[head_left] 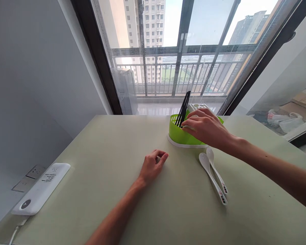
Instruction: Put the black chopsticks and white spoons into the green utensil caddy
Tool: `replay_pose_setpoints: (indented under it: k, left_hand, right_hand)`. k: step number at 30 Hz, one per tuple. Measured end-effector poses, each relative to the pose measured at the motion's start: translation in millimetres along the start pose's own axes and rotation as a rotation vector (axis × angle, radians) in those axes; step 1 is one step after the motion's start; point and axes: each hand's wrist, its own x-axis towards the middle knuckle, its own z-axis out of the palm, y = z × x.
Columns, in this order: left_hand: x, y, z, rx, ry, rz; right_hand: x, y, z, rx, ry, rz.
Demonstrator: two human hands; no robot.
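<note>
The right arm extends from the right edge of the view, inclined forward and leftward, with the wrist raised. The right hand [206,127] is palm down over the front of the green holder [177,134], with the fingers bent forward and down. A pale piece [188,127] shows at the fingertips; whether the hand grips it or only touches it cannot be told.

The left forearm enters from the bottom edge and angles forward to the right. The left hand [153,166] is at the worktop [104,146], with the fingers loosely curled and the thumb pointing toward the holder. Whether it contains anything cannot be told.

The holder stands upright on its white base [183,145], directly beneath the right hand and forward and to the right of the left hand. Black chopsticks [185,107] lean in its left end, just beside the right fingertips. Two white spoons [207,165] lie side by side on the worktop, nearer the person than the holder, below the right wrist and forearm. Their bowls point toward the holder.

The far edge of the worktop runs along the window [168,68], near the back of the holder. Open room extends leftward from the left hand to the white device [44,187] at the left edge.
</note>
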Motion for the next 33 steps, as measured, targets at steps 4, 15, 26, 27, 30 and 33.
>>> replay_pose_setpoints:
  k: [4, 15, 26, 27, 30, 33]
  left_hand:
    - [0, 0, 0.0, -0.008, -0.001, 0.003]
    - [0, 0, 0.3, -0.015, -0.010, -0.011]
    - [-1, 1, 0.1, -0.040, -0.018, -0.013]
    - [-2, 2, 0.1, -0.041, -0.018, -0.014]
    - [-1, 3, 0.3, -0.043, -0.015, -0.017]
    - [-1, 2, 0.6, -0.039, -0.016, -0.016]
  right_hand:
    - [-5, -1, -4, -0.002, 0.002, 0.012]
    - [-10, 5, -7, 0.023, 0.007, 0.017]
    - [-62, -21, -28, 0.132, 0.291, 0.199]
    - [-71, -20, -27, 0.149, 0.290, 0.263]
    - [-100, -9, -14, 0.274, 0.157, 0.517]
    - [-123, 14, 11, 0.439, -0.090, 0.703]
